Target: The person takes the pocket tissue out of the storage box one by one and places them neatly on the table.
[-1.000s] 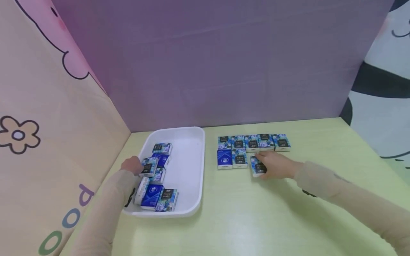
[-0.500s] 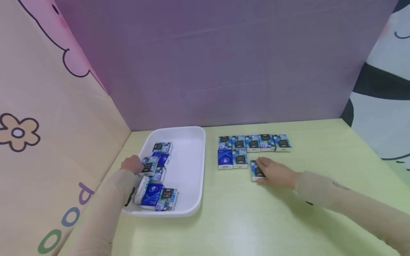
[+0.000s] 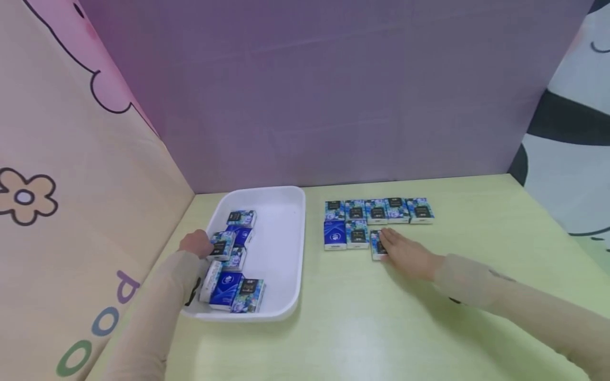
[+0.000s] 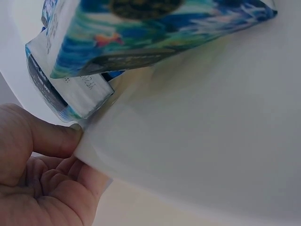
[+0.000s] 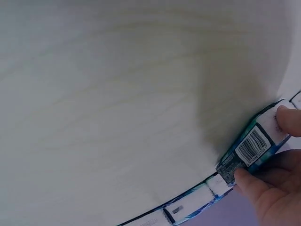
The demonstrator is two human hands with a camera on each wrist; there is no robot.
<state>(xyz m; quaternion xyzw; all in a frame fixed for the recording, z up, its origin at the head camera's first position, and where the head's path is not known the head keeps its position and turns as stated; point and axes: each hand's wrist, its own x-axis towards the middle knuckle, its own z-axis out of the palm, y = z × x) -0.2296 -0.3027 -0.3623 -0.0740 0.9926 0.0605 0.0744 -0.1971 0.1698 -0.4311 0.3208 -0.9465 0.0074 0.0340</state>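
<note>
On the left, my left hand (image 3: 196,244) grips the rim of a white tray (image 3: 296,254), with the thumb over the edge in the left wrist view. Floral blue tissue packs (image 3: 248,296) and plain dark-blue ones lie in the tray, one floral pack (image 4: 155,33) close to that hand. My right hand (image 3: 411,256) holds a floral tissue pack (image 3: 376,246) on the table, its fingers over the right part. In the right wrist view, thumb and a finger touch the two ends of this pack (image 5: 254,146), barcode side showing. A narrow gap separates it from the neighbouring pack (image 3: 357,233).
Behind the right hand runs a back row of several floral packs (image 3: 376,210), side by side. A dark-blue pack (image 3: 335,234) starts the front row at its left end. A purple panel (image 3: 305,106) stands behind the pale green table (image 3: 333,312).
My right hand first drew its tissue pack slightly toward me, then moved it back and left toward the front row. My left hand stays at the tray's rim.
</note>
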